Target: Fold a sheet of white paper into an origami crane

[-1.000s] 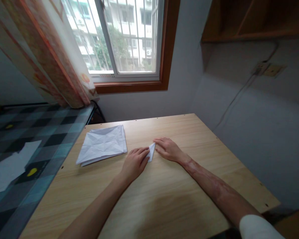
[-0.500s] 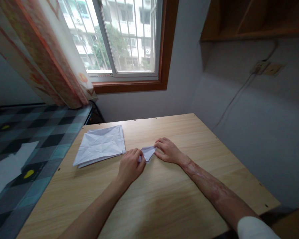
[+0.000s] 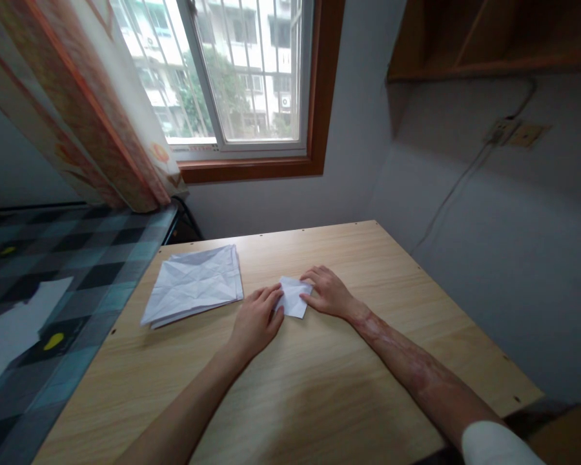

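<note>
A small piece of folded white paper [image 3: 293,298] lies nearly flat on the wooden table between both hands. My left hand [image 3: 259,318] grips its left edge, fingertips on top and the thumb lower down. On the opposite side, my right hand [image 3: 330,294] has its fingers at the upper right corner and its thumb by the right edge. The fingertips partly cover the paper's sides. Left of my left hand rests a stack of creased white paper sheets [image 3: 193,284], with crossing fold lines on the top sheet.
The pale wooden table [image 3: 368,394] reaches towards the wall below a barred window [image 3: 261,77]. At left, a checked cloth surface [image 3: 101,290] bears white paper pieces [image 3: 14,332]. A cord [image 3: 448,194] hangs from the wall socket at right, under a wooden shelf [image 3: 494,68].
The small paper, earlier raised and bent to a narrow shape between my fingers, now lies wider and flatter. My left hand's fingers have straightened somewhat. The stack stays put.
</note>
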`<act>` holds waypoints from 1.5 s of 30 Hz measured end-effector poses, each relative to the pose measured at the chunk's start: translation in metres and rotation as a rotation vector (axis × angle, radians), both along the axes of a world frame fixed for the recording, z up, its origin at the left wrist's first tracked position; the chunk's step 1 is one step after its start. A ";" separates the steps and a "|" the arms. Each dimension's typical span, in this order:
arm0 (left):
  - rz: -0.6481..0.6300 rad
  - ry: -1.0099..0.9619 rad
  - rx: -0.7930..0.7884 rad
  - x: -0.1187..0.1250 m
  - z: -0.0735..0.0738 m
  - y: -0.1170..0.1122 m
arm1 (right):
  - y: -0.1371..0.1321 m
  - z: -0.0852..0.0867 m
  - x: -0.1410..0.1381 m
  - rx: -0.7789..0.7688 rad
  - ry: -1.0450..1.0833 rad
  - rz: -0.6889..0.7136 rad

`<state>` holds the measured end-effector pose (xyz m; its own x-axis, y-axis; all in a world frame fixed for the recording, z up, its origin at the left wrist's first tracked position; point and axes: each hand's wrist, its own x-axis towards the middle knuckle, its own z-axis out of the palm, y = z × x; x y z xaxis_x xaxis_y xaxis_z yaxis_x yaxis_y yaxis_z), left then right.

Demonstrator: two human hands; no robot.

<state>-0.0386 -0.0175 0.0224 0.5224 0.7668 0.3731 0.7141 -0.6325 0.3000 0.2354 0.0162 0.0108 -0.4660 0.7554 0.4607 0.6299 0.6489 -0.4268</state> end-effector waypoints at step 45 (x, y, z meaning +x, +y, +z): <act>-0.047 -0.014 -0.022 0.002 0.015 -0.008 | -0.011 0.011 0.000 -0.298 0.200 0.221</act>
